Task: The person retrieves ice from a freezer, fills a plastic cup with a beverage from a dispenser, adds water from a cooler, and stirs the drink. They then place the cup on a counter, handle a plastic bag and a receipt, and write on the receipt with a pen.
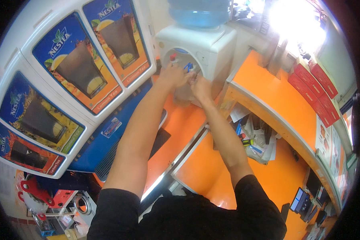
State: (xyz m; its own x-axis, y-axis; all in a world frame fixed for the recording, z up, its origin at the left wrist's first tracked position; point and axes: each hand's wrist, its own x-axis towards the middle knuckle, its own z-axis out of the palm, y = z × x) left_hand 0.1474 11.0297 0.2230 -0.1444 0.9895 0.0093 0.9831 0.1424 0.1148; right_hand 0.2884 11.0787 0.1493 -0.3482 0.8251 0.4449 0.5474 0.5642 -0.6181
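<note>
Both arms reach forward to a white water dispenser [195, 39] with a blue-tinted water bottle [199, 13] set on top. In its rounded recess are a red tap [173, 57] and a blue tap [188, 66]. My left hand [174, 75] is just below the red tap, its fingers pointing towards my right hand. My right hand [201, 87] is below and right of the blue tap. The fingers of both hands meet or nearly meet under the blue tap. Whether they hold something small there is too blurred to tell.
A drink dispenser with iced-tea panels [78, 60] and a blue base [108, 126] stands left. Right, an orange counter [264, 78] carries red boxes [313, 87]. Its shelf holds papers and plastic bags [261, 141]. A lit phone-like device [299, 199] sits at lower right.
</note>
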